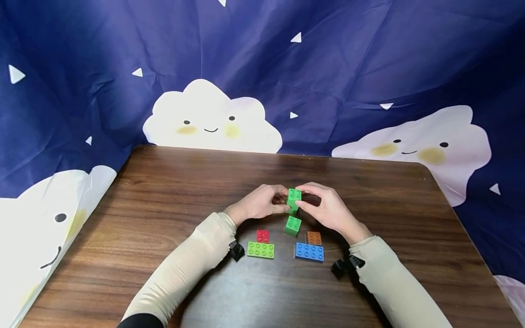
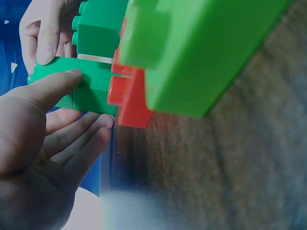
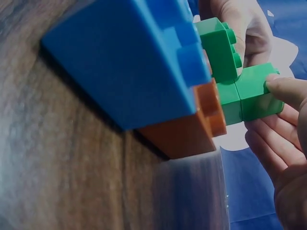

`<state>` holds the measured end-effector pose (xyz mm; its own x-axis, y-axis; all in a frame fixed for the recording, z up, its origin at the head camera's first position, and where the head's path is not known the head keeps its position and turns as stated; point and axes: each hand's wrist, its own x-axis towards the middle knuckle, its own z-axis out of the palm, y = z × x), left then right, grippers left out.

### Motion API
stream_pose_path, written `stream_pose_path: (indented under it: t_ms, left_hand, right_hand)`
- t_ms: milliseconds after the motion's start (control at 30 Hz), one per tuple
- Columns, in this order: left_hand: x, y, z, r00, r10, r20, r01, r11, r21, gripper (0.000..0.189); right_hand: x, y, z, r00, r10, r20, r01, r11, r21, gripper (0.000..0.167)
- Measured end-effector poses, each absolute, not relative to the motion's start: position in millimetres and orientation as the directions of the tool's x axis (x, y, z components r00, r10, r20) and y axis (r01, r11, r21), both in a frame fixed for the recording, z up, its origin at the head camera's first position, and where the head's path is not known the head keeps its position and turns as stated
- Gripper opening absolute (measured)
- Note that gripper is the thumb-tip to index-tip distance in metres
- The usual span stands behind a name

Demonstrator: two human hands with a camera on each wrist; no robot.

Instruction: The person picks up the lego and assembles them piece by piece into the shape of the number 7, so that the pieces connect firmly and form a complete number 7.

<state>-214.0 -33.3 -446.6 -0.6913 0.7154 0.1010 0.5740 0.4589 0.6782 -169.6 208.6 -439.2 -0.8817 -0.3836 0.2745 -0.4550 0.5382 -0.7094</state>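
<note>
Two green building bricks stand one on top of the other between the hands, a little beyond the middle of the table. The left hand grips the lower green brick, its thumb across one side and its fingers on the other. From the right, the right hand pinches the upper green brick between thumb and fingers. A seam shows between the two stacked bricks in both wrist views. Just nearer the person, a separate green brick sits studs up on the table, touched by neither hand.
On the wooden table, a small red brick lies behind a long lime-green brick, near the left wrist. Toward the right wrist, a small orange brick lies behind a long blue brick. A blue cloud-print curtain hangs behind.
</note>
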Motion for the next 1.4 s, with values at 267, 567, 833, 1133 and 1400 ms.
stream_pose_path:
  t_ms: [267,567,833,1133,1400]
  left_hand:
    - [-216,-32,-446,-0.7,0.706,0.108,0.555,0.442,0.705,0.026]
    - [-218,-34,-449,-0.707,0.697,0.121,0.527,0.406,0.747,0.024]
    - [-219,-34,-452,-0.717,0.689,0.105,0.494,0.396,0.774,0.025]
    - [-218,-31,-451,-0.713,0.696,0.087,0.491,0.406,0.771,0.025]
    - [-217,-33,-449,-0.714,0.695,0.087,0.495,0.414,0.764,0.026]
  right_hand:
    - [-169,211,-440,-0.893,-0.373,0.253,-0.429,0.531,-0.731,0.032]
    - [-171,209,-438,-0.903,-0.362,0.23,-0.406,0.549,-0.73,0.034]
    - [-169,211,-438,-0.913,-0.354,0.204,-0.381,0.557,-0.738,0.038]
    - [-163,217,-434,-0.924,-0.348,0.158,-0.347,0.59,-0.729,0.049]
    - [-153,220,-435,-0.932,-0.312,0.182,-0.339,0.58,-0.741,0.044]
